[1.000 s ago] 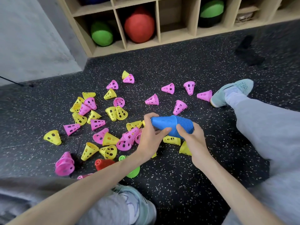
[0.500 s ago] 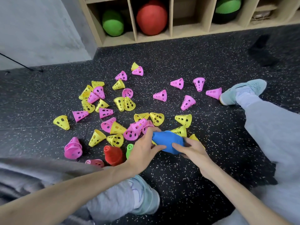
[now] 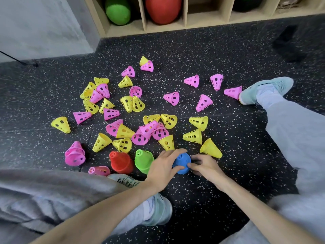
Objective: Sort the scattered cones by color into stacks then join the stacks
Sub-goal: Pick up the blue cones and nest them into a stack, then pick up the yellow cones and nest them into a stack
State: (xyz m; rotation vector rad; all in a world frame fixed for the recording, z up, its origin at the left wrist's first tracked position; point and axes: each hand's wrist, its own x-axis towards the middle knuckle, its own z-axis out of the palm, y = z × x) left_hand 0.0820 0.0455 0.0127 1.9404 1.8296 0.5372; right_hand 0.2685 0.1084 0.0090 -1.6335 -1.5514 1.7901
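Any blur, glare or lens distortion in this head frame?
Head view: wide-angle bending bows the shelf edge; light is even, no glare; hands around the blue stack are slightly soft; scattered cones stay sharp.

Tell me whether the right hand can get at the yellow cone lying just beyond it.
Probably yes: the yellow cone lies beside the right hand with bare floor between, though that hand now holds the blue stack.

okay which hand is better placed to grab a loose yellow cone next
Right, probably. The right hand lies just below the loose yellow perforated plastic cone; the left hand sits between the blue cone stack and green cone stack.
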